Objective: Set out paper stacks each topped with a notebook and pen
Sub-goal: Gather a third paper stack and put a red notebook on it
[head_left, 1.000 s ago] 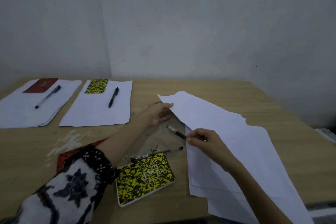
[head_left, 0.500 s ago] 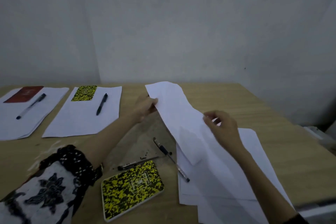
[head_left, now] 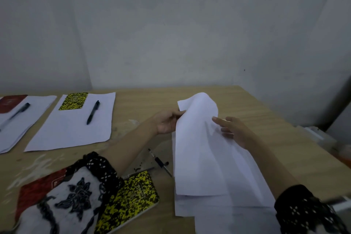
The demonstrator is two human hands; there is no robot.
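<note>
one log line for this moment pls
stage: third stack | left hand: gripping lifted white paper sheets | right hand: open beside sheets | done: two topped stacks | loose: yellow-black speckled notebook

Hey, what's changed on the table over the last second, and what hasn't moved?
Both hands have lifted the top sheets off the loose pile: the left hand keeps its grip on the far edge, while the right hand left the near edge and now steadies the right side. The two finished stacks, loose pens and yellow notebook stayed put.
</note>
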